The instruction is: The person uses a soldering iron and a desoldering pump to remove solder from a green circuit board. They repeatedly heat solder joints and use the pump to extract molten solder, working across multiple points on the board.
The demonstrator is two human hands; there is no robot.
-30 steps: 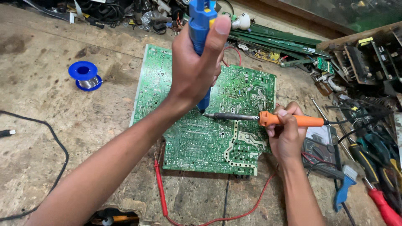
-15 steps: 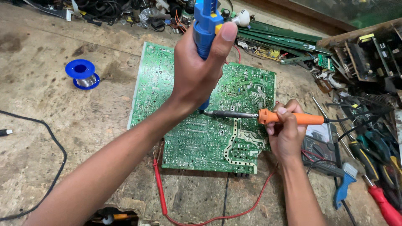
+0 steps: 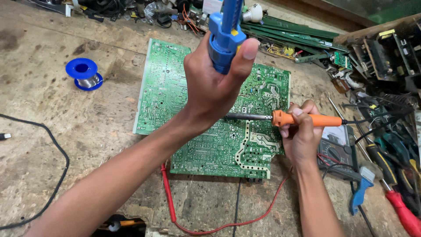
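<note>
A large green circuit board [image 3: 166, 87] lies solder side up on the worn workbench. My left hand [image 3: 210, 94] grips a blue desoldering pump [image 3: 226, 33] held upright over the board's middle, thumb near its yellow button. My right hand [image 3: 300, 134] holds a soldering iron by its orange handle [image 3: 307, 119]; the metal shaft [image 3: 247, 116] points left across the board, and its tip is hidden behind my left hand.
A blue spool of solder wire [image 3: 83, 74] sits at the left. A red lead [image 3: 219, 226] and a black cable [image 3: 52, 145] run over the bench. A grey multimeter [image 3: 335, 149], screwdrivers [image 3: 394, 197] and pliers crowd the right side. Scrap boards and wires line the back.
The view has shifted slightly. My left hand keeps the pump upright over the board, and the soldering iron stays in the same spot under it.
</note>
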